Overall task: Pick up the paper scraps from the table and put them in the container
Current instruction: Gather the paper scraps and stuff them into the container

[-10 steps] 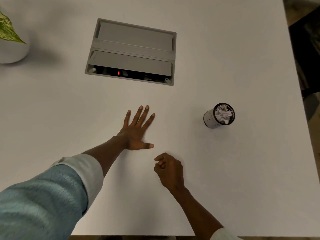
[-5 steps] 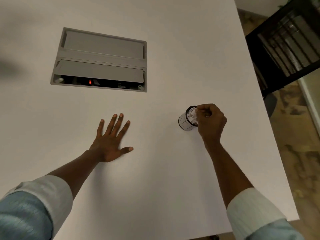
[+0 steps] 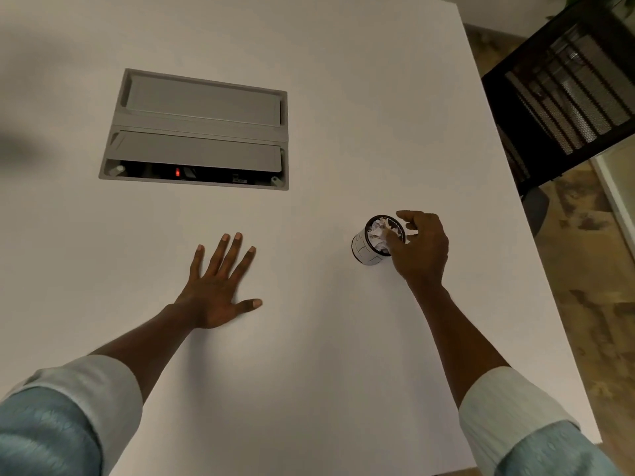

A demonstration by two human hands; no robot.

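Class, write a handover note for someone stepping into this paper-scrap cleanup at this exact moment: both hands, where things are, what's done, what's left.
Left hand: open, flat on the table, fingers spread, holding nothing.
Right hand: fingers loosely curled over the container; I cannot tell whether it pinches a scrap.
The container stands upright, right of centre, full of crumpled paper scraps.
Done: scraps are in the container; none shows loose on the table.
Left: release any scrap over the container, then check beyond this view.
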